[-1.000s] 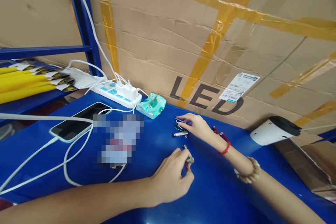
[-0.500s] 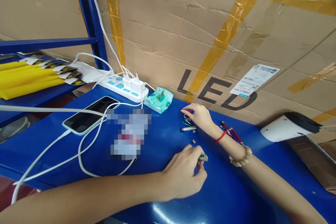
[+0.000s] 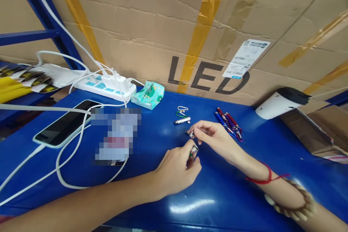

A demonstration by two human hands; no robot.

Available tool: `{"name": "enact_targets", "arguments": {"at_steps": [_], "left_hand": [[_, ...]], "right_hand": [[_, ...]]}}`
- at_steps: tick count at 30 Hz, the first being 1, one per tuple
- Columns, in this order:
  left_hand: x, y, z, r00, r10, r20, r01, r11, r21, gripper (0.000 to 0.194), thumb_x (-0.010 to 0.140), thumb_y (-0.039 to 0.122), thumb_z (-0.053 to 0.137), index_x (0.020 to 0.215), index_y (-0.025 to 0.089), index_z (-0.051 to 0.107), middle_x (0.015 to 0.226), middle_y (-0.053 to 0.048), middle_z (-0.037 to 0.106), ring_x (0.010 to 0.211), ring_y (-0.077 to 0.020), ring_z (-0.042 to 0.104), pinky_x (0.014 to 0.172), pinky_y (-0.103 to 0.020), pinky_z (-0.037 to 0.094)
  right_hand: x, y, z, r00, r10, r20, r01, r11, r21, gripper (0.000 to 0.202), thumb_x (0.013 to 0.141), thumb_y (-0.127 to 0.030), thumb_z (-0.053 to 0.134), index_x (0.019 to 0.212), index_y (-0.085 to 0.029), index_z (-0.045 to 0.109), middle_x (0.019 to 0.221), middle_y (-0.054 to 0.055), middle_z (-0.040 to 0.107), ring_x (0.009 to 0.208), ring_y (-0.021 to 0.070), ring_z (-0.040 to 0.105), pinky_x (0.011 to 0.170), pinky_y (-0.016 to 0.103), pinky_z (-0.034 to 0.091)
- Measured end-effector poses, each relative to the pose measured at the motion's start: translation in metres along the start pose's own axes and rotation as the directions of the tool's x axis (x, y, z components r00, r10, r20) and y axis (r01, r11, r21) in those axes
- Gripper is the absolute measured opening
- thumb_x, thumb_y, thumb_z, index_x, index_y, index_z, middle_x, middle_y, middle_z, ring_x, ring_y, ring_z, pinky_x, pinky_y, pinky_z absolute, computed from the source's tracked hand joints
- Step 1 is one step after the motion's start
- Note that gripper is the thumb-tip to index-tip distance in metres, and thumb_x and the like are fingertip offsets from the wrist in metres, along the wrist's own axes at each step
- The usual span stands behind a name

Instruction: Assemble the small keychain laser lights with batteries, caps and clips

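My left hand [image 3: 176, 170] is closed around a small green tube with a silver end [image 3: 194, 149], which points up and away; most of the tube is hidden by the fingers. Just beyond it, the fingertips of my right hand [image 3: 213, 136] pinch a small shiny metal part [image 3: 191, 134]. The two hands are close together above the blue table. Farther back lies a slim silver tube [image 3: 182, 120], with a green carabiner [image 3: 180, 114] and a silver carabiner [image 3: 182, 108] behind it. To the right, several red, blue and purple keychain penlights [image 3: 227, 119] lie in a group.
A phone [image 3: 66, 123] on a white cable lies at left, near a white power strip [image 3: 108, 88] and a teal tissue pack [image 3: 149, 95]. A blurred-out patch [image 3: 118, 134] covers something nearby. A lidded white cup [image 3: 280, 103] lies tilted at right. A cardboard box [image 3: 152, 25] stands behind.
My right hand has come back from the loose parts toward my left hand and now has a small metal part in its fingers. The view has shifted right.
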State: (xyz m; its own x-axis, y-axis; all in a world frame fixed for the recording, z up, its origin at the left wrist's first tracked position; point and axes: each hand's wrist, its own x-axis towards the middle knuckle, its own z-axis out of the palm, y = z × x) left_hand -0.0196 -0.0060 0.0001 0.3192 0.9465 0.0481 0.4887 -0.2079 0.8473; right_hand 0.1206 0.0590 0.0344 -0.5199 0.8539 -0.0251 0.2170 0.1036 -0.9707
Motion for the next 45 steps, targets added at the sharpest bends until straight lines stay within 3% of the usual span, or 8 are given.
{"name": "enact_targets", "arguments": {"at_steps": [5, 13, 18, 24, 31, 39, 45], "left_hand": [[0.001, 0.004, -0.001, 1.0, -0.016, 0.021, 0.014, 0.997, 0.071, 0.012, 0.081, 0.018, 0.041, 0.072, 0.023, 0.033, 0.052, 0.009, 0.035, 0.042, -0.0102, 0.034, 0.047, -0.022, 0.022], [0.0, 0.003, -0.003, 0.989, 0.038, 0.146, -0.051, 0.995, 0.084, 0.009, 0.091, 0.025, 0.033, 0.082, 0.023, 0.033, 0.065, 0.006, 0.045, 0.054, -0.0133, 0.046, 0.054, -0.023, 0.031], [0.0, 0.002, -0.002, 0.979, 0.094, 0.18, -0.111, 0.99, 0.085, 0.012, 0.092, 0.02, 0.03, 0.081, 0.023, 0.034, 0.072, 0.002, 0.052, 0.06, -0.0152, 0.05, 0.056, -0.024, 0.035], [0.003, -0.002, -0.001, 0.977, 0.148, 0.153, -0.16, 0.984, 0.073, 0.016, 0.094, 0.02, 0.032, 0.08, 0.021, 0.04, 0.07, 0.003, 0.051, 0.058, -0.0128, 0.048, 0.054, -0.022, 0.035], [0.003, -0.003, -0.002, 0.984, 0.158, 0.088, -0.158, 0.987, 0.003, 0.013, 0.093, 0.02, 0.038, 0.087, 0.02, 0.049, 0.069, 0.004, 0.053, 0.058, -0.0107, 0.049, 0.055, -0.02, 0.036], [0.005, -0.004, -0.001, 0.975, 0.224, 0.011, -0.223, 0.965, 0.136, 0.018, 0.094, 0.018, 0.036, 0.093, 0.02, 0.053, 0.077, 0.0, 0.061, 0.066, -0.0144, 0.053, 0.065, -0.026, 0.041], [0.007, -0.007, -0.001, 0.973, 0.231, -0.001, -0.229, 0.968, 0.103, 0.015, 0.092, 0.016, 0.043, 0.095, 0.019, 0.056, 0.079, 0.0, 0.064, 0.069, -0.0144, 0.056, 0.068, -0.026, 0.044]], "right_hand": [[-0.019, 0.01, -0.007, 1.0, 0.008, -0.014, -0.008, 1.0, 0.007, 0.024, 0.078, -0.04, 0.062, 0.076, -0.017, 0.063, 0.067, 0.0, 0.061, 0.056, 0.0081, 0.051, 0.053, 0.02, 0.044], [-0.039, 0.018, -0.016, 0.997, -0.018, -0.073, 0.017, 1.0, -0.01, 0.017, 0.077, -0.034, 0.065, 0.076, -0.017, 0.067, 0.074, 0.003, 0.067, 0.064, 0.0116, 0.059, 0.057, 0.022, 0.047], [-0.043, 0.014, -0.017, 0.998, -0.03, -0.047, 0.03, 0.999, 0.015, 0.012, 0.077, -0.029, 0.066, 0.073, -0.018, 0.067, 0.074, 0.002, 0.067, 0.067, 0.0117, 0.061, 0.059, 0.022, 0.048], [-0.042, 0.012, -0.02, 0.998, -0.052, -0.025, 0.05, 0.997, -0.054, 0.01, 0.077, -0.025, 0.066, 0.07, -0.017, 0.068, 0.073, 0.001, 0.064, 0.063, 0.0093, 0.057, 0.057, 0.021, 0.045], [-0.04, 0.018, -0.026, 1.0, 0.007, 0.007, -0.007, 1.0, 0.026, 0.011, 0.073, -0.028, 0.071, 0.071, -0.017, 0.068, 0.074, 0.0, 0.062, 0.058, 0.0073, 0.053, 0.055, 0.02, 0.043], [-0.035, 0.015, -0.029, 0.999, 0.029, 0.032, -0.029, 0.999, -0.026, 0.012, 0.071, -0.028, 0.072, 0.069, -0.017, 0.068, 0.073, 0.0, 0.062, 0.059, 0.0078, 0.053, 0.054, 0.02, 0.042], [-0.029, 0.025, -0.033, 0.989, 0.125, 0.085, -0.125, 0.992, -0.005, 0.019, 0.069, -0.034, 0.072, 0.074, -0.016, 0.069, 0.069, 0.001, 0.063, 0.057, 0.0088, 0.052, 0.05, 0.021, 0.039]]}}
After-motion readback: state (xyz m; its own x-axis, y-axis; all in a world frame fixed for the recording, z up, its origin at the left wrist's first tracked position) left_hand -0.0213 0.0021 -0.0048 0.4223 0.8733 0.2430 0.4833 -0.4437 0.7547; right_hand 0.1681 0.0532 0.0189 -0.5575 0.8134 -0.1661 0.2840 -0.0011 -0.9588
